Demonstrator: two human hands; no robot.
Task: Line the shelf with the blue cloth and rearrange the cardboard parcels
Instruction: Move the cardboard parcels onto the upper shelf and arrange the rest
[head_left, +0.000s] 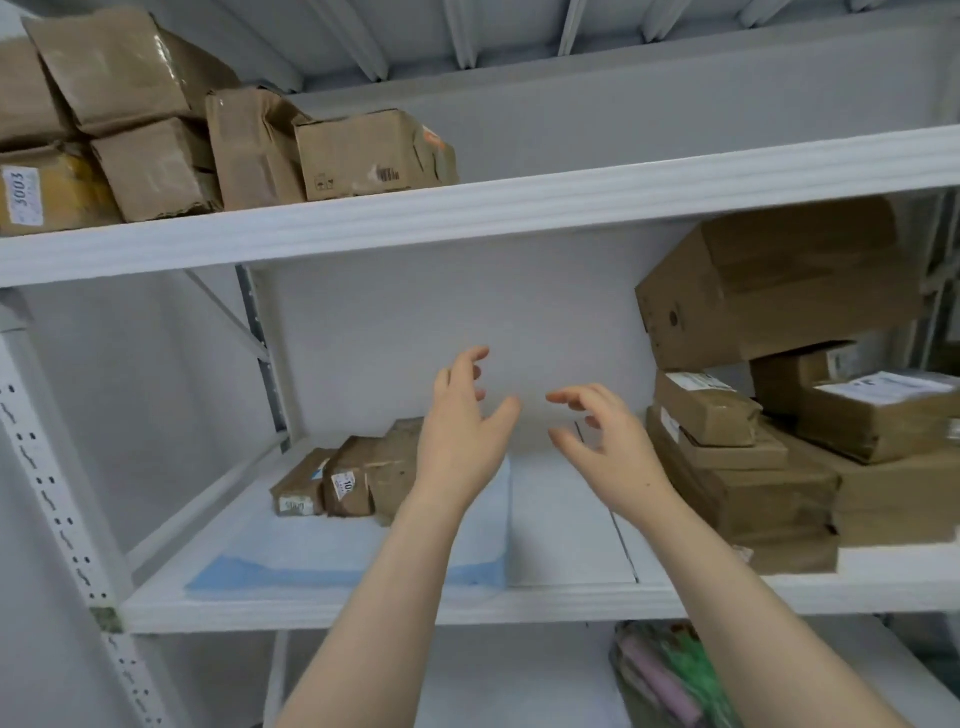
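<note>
Left hand (464, 436) and right hand (608, 447) raised over middle shelf (571, 597), fingers spread and curled, gripping nothing; blue cloth (311, 556) below.

Both bare forearms reach up and forward from the bottom of the view, roughly parallel. The left hand (460, 436) is raised a bit higher, fingers loosely curled and spread, thumb sticking out toward the other one. The right hand (605, 441) mirrors it, fingers half-curled, palm facing left. The hands are near each other but apart, and neither grips anything.
</note>
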